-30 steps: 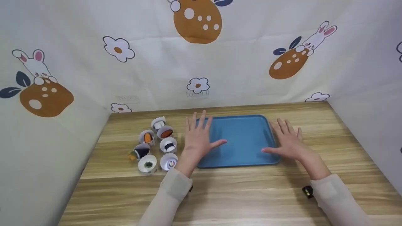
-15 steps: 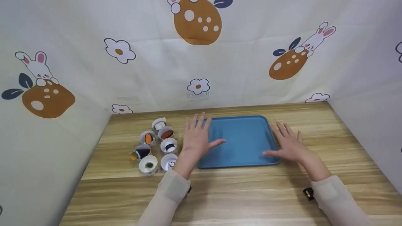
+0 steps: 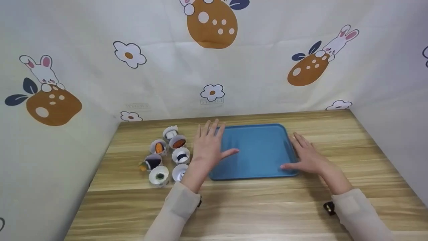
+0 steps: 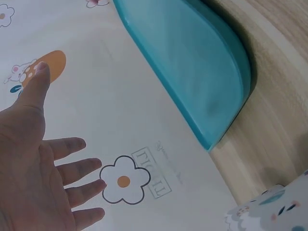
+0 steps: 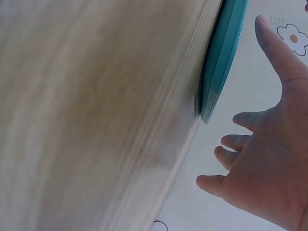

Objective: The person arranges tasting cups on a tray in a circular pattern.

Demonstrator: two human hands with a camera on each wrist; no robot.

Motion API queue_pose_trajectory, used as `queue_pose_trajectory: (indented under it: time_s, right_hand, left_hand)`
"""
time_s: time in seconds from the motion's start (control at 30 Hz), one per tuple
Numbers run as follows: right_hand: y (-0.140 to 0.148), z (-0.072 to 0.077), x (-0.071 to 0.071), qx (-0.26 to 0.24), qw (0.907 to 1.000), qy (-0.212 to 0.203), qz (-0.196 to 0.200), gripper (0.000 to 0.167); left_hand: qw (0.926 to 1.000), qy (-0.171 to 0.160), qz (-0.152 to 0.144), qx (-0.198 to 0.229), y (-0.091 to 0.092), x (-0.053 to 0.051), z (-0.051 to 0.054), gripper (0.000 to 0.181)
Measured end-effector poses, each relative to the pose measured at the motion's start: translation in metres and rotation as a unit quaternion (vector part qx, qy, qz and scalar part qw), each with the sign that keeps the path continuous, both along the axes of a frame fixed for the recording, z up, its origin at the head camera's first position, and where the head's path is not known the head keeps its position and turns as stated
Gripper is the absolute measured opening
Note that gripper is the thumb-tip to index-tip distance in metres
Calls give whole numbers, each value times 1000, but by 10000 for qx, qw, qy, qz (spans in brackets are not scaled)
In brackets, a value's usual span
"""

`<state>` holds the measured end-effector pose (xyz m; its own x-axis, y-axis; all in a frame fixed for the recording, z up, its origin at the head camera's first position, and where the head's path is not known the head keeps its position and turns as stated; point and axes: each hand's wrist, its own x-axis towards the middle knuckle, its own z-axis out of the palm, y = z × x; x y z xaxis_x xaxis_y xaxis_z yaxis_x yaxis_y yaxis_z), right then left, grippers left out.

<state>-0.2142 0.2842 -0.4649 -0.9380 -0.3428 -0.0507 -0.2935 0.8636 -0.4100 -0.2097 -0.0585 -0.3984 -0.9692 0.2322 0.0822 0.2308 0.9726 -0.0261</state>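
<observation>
A blue rectangular tray (image 3: 257, 150) lies on the wooden table. My left hand (image 3: 207, 147) is over its left edge, fingers straight and thumb spread towards the tray's middle. At the right edge is my right hand (image 3: 309, 158), fingers extended and thumb pointing inward over the rim. Neither hand holds anything. In the left wrist view the left hand (image 4: 38, 163) appears apart from the tray (image 4: 192, 57). The right wrist view has the right hand (image 5: 274, 149) beside the tray's rim (image 5: 219, 72); whether it touches is unclear.
Left of the tray stand several white cups with sushi-like pieces inside, among them an orange piece (image 3: 159, 148) and a black-banded one (image 3: 182, 157). A dark cone-shaped roll (image 3: 153, 163) leans out of its cup. A patterned cloth (image 3: 167, 77) encloses the table (image 3: 254, 207).
My right hand has lowered slightly towards the tray's right edge, and its fingers have drawn closer together. The left hand has barely shifted left. Tray and cups keep their places on the table.
</observation>
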Motion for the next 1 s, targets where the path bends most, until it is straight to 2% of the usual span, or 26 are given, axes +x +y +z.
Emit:
queue_pose_trajectory:
  time_s: [0.3, 0.67, 1.0]
  right_hand:
    - [-3, -1, 1, 80, 9997, -212, 85, 125]
    - [-3, 2, 2, 88, 9992, -341, 166, 126]
    - [-5, 2, 2, -37, 9985, -468, 287, 125]
  left_hand:
    - [9999, 122, -101, 70, -3, 8, 6, 101]
    - [9985, 511, -214, 41, -6, 16, 14, 100]
    - [9981, 554, -183, 209, -14, 23, 22, 100]
